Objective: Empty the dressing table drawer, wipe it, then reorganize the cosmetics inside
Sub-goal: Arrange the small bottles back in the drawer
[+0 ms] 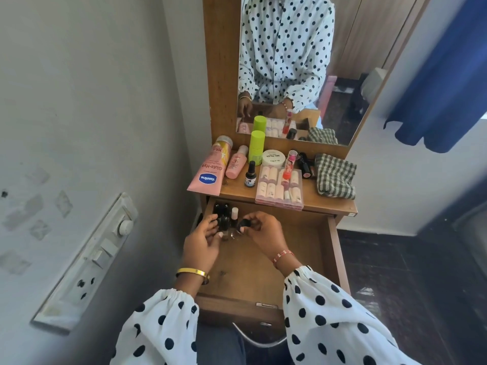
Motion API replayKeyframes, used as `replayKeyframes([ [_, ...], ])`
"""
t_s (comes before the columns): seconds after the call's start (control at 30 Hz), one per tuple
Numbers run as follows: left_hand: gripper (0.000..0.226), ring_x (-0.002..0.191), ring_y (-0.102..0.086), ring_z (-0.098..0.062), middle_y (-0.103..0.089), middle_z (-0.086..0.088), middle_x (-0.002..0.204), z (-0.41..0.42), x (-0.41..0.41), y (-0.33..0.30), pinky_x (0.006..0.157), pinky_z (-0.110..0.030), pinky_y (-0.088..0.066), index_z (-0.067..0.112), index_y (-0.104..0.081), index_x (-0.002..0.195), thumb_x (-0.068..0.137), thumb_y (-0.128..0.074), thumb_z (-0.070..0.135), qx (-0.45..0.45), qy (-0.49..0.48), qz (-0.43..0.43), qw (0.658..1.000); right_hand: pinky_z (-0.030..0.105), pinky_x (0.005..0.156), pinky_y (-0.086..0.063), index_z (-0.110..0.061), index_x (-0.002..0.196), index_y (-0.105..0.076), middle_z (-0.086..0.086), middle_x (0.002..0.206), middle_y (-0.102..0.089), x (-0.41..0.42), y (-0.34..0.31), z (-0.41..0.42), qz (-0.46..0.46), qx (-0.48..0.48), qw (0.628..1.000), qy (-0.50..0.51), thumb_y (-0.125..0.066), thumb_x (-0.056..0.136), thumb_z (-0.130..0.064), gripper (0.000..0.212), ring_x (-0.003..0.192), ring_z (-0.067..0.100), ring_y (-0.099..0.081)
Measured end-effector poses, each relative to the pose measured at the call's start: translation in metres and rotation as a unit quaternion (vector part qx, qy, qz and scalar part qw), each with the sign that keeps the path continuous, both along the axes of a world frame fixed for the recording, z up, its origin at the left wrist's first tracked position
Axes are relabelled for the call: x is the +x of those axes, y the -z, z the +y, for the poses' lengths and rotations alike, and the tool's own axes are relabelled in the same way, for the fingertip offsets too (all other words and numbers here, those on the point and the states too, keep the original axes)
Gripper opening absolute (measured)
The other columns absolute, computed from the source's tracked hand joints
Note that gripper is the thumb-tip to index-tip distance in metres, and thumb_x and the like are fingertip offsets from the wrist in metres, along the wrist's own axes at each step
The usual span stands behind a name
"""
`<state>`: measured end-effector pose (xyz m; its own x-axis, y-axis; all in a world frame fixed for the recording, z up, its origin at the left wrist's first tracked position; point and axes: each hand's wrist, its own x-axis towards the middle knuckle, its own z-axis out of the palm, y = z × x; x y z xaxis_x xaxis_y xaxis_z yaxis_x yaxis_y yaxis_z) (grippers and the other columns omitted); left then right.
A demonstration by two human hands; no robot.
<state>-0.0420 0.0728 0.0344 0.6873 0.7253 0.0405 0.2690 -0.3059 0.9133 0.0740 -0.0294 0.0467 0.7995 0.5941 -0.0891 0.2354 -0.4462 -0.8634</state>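
Head view: both hands work inside the open drawer (pixel 334 248), at its far left corner. The left hand (pixel 201 241) curls its fingers round a small dark-capped bottle (pixel 223 222), and the right hand (pixel 259 233) pinches another black-capped bottle (pixel 243 225), so each grip is clamped on a bottle. Just beyond the grips more small bottles (pixel 224 208) stand packed against the back wall, likely being lined up in a row to keep them upright (the drawer floor near the body is bare wood, so restocking seems to have only begun). Farther beyond, on the worktop (pixel 311 201), wait the Vaseline tube (pixel 208 173), a green bottle (pixel 257 144), a clear box (pixel 279 187) and the checked cloth (pixel 334 175), probably parked there after wiping.
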Motion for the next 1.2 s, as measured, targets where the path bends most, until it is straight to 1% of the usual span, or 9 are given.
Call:
replayKeyframes([
  [0.07, 0.038, 0.101, -0.061, -0.017, -0.065, -0.01, 0.115, 0.002, 0.0, 0.0, 0.089, -0.024, -0.044, 0.009, -0.055, 0.121, 0.085, -0.055, -0.002, 0.006, -0.029, -0.01, 1.0, 0.017, 0.075, -0.046, -0.01, 0.102, -0.066, 0.006, 0.098, -0.068, 0.005, 0.007, 0.001, 0.006, -0.018, 1.0, 0.023, -0.068, 0.079, -0.004, 0.024, 0.086, 0.014, -0.06],
  [0.13, 0.033, 0.092, -0.059, -0.012, -0.066, -0.009, 0.111, 0.004, -0.001, -0.001, 0.087, -0.025, -0.045, 0.01, -0.058, 0.117, 0.086, -0.053, -0.001, 0.0, -0.053, -0.016, 0.998, 0.019, 0.078, -0.046, -0.01, 0.104, -0.067, 0.006, 0.099, -0.069, 0.008, 0.013, 0.005, 0.002, -0.04, 0.999, 0.021, -0.067, 0.079, -0.004, 0.025, 0.089, 0.015, -0.062],
  [0.27, 0.03, 0.094, -0.061, -0.018, -0.066, -0.006, 0.106, 0.007, -0.001, -0.003, 0.094, -0.04, -0.05, 0.01, -0.059, 0.114, 0.087, -0.051, -0.001, -0.032, -0.068, -0.025, 0.997, 0.017, 0.077, -0.042, -0.01, 0.109, -0.066, 0.008, 0.104, -0.069, 0.007, 0.022, 0.018, -0.026, -0.06, 0.998, -0.005, -0.065, 0.08, -0.003, 0.03, 0.093, 0.016, -0.062],
  [0.4, 0.029, 0.094, -0.061, -0.018, -0.066, -0.007, 0.107, 0.007, -0.001, -0.002, 0.093, -0.039, -0.05, 0.011, -0.06, 0.113, 0.088, -0.051, 0.0, -0.031, -0.07, -0.022, 0.997, 0.021, 0.087, -0.045, -0.01, 0.115, -0.062, 0.01, 0.111, -0.067, 0.003, 0.028, 0.029, -0.032, -0.063, 0.997, -0.023, -0.063, 0.082, -0.003, 0.035, 0.103, 0.021, -0.062],
  [0.47, 0.029, 0.093, -0.061, -0.018, -0.066, -0.008, 0.106, 0.007, 0.0, -0.002, 0.092, -0.039, -0.051, 0.01, -0.06, 0.113, 0.087, -0.051, -0.001, -0.031, -0.073, -0.023, 0.997, 0.025, 0.09, -0.047, -0.011, 0.116, -0.062, 0.01, 0.112, -0.067, 0.002, 0.03, 0.033, -0.034, -0.061, 0.997, -0.025, -0.063, 0.082, -0.002, 0.035, 0.104, 0.022, -0.062],
  [0.63, 0.029, 0.097, -0.062, -0.021, -0.067, -0.007, 0.107, 0.007, 0.0, 0.0, 0.092, -0.04, -0.051, 0.01, -0.06, 0.114, 0.088, -0.052, 0.001, -0.03, -0.072, -0.016, 0.997, 0.025, 0.091, -0.046, -0.011, 0.114, -0.063, 0.009, 0.112, -0.067, 0.001, 0.031, 0.034, -0.048, -0.06, 0.997, -0.032, -0.061, 0.082, -0.001, 0.033, 0.106, 0.021, -0.062],
  [0.77, 0.028, 0.095, -0.062, -0.018, -0.067, -0.004, 0.105, 0.007, 0.0, 0.0, 0.088, -0.031, -0.049, 0.011, -0.06, 0.112, 0.088, -0.052, 0.002, -0.019, -0.071, -0.012, 0.997, 0.029, 0.095, -0.047, -0.014, 0.119, -0.059, 0.008, 0.115, -0.065, -0.002, 0.03, 0.031, -0.048, -0.059, 0.996, -0.035, -0.061, 0.083, -0.002, 0.038, 0.108, 0.021, -0.06],
  [0.97, 0.026, 0.093, -0.06, -0.015, -0.067, -0.005, 0.105, 0.003, -0.001, -0.002, 0.083, -0.024, -0.046, 0.01, -0.061, 0.111, 0.088, -0.052, 0.003, 0.001, -0.059, -0.009, 0.998, 0.024, 0.088, -0.048, -0.015, 0.117, -0.059, 0.006, 0.111, -0.065, -0.004, 0.024, 0.024, -0.071, -0.046, 0.996, -0.03, -0.063, 0.083, -0.007, 0.035, 0.102, 0.019, -0.062],
  [1.2, 0.026, 0.094, -0.06, -0.016, -0.067, -0.006, 0.106, -0.002, -0.002, -0.001, 0.085, -0.028, -0.047, 0.012, -0.062, 0.111, 0.087, -0.054, 0.004, 0.038, -0.034, -0.007, 0.999, 0.02, 0.081, -0.048, -0.014, 0.113, -0.06, 0.006, 0.108, -0.063, -0.008, 0.011, 0.017, -0.107, -0.024, 0.993, -0.032, -0.064, 0.083, -0.01, 0.03, 0.096, 0.018, -0.06],
])
